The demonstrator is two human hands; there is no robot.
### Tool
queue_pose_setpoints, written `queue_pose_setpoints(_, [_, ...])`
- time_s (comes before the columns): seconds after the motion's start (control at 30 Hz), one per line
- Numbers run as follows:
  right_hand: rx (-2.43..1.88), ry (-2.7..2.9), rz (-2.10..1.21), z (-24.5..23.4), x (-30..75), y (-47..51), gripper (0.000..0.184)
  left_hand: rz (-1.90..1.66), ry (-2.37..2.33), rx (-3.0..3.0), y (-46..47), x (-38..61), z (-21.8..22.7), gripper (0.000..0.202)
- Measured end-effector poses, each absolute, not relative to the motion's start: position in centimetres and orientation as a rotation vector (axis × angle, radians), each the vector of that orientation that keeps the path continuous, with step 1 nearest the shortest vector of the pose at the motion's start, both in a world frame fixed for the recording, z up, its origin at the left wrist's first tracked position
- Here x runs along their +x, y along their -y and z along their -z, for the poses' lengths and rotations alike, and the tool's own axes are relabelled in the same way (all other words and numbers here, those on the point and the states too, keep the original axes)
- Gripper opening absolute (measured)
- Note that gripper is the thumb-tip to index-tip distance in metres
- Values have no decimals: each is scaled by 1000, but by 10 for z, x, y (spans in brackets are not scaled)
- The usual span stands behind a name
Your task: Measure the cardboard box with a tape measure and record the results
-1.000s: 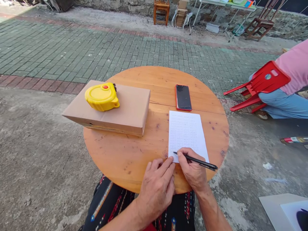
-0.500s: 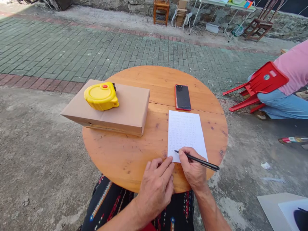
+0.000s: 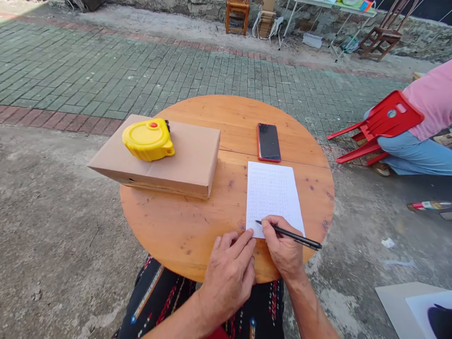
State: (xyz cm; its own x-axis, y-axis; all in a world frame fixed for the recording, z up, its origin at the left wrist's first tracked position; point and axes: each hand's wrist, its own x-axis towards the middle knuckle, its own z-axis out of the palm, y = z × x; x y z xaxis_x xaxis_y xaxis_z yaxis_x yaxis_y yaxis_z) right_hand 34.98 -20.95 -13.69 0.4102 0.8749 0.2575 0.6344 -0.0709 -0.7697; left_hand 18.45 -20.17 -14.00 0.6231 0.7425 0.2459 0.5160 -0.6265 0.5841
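Observation:
A white sheet of paper covered with rows of small handwriting lies on the round wooden table. My right hand is closed around a black pen, whose tip is at the lower left part of the sheet. Beside it, my left hand lies with fingers stretched out, a fingertip touching the sheet's bottom left corner. Just beyond the sheet is a smartphone with a red edge, screen up.
On the left of the wooden table, a cardboard box carries a yellow tape measure. To the right, a person in a pink top sits on a red plastic chair. Stools and a folding table stand along the far wall.
The view has shifted very slightly. Both hands and the pen stay in nearly the same place on the paper.

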Motion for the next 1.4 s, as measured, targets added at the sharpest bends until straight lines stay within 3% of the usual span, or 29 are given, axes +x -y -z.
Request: queue_pose_setpoints(1.4, [-1842, 1278, -314, 143, 351, 212, 18, -626, -989, 2377, 202, 184, 141, 39])
